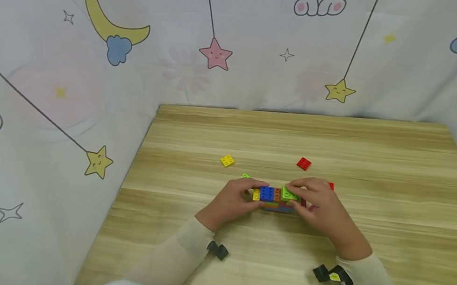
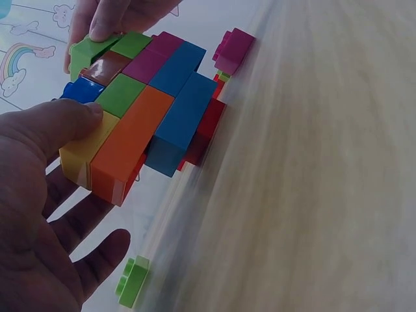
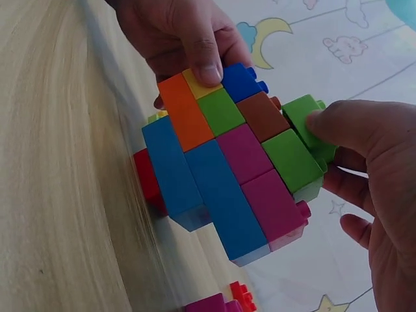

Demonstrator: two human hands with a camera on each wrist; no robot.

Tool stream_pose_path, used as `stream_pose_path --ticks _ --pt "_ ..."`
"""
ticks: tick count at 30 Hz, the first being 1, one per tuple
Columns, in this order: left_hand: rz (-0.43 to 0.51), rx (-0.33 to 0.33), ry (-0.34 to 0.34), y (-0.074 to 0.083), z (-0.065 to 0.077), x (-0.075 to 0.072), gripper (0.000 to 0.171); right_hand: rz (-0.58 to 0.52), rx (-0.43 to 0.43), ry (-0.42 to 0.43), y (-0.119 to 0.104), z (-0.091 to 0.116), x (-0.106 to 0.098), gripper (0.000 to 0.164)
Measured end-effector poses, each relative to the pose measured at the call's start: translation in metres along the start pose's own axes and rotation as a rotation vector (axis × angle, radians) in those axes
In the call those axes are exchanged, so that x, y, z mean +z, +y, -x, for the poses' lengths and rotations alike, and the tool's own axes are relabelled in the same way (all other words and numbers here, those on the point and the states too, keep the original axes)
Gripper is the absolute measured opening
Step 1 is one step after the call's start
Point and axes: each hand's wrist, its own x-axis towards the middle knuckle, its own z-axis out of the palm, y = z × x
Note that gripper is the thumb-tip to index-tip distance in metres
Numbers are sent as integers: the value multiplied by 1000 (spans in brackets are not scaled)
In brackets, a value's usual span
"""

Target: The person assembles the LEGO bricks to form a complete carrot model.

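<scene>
A built wall of toy building bricks [image 3: 224,169] in orange, blue, magenta, green, brown and yellow stands over the wooden table. With thumb and fingers, my left hand [image 1: 230,201] grips its left end, the thumb on a yellow brick [image 2: 97,142]. A blue brick [image 1: 267,193] with bare studs lies beside that yellow one on top. My right hand [image 1: 324,207] pinches a light green brick [image 3: 299,113] at the wall's upper right. In the right wrist view this brick looks tilted against the bricks below; whether it is pressed on fully I cannot tell.
Loose bricks lie around the wall: a yellow one [image 1: 227,160] and a red one [image 1: 304,164] farther back, a green one [image 2: 133,281] near my left hand, a magenta one [image 2: 234,51] to the right. A printed curtain [image 1: 252,84] borders the table [image 1: 196,129].
</scene>
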Motion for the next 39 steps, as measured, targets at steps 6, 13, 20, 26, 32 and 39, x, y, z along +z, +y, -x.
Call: stream_pose_path --ticks 6,13,20,26,32,39 --pt "4 2 0 0 0 0 45 70 -59 -22 -1 -2 0 38" --pt "17 -14 2 2 0 0 44 39 58 -31 -6 -1 -2 47" --pt "11 -21 3 4 -1 0 45 6 101 -4 -5 1 2 46" --pt "11 -41 0 2 1 0 44 -13 130 -20 -1 6 5 43" --pt "12 -39 -1 1 2 1 47 -42 276 -70 6 16 8 57" --pt "-35 29 8 -1 0 -1 54 -111 471 -131 7 22 11 46"
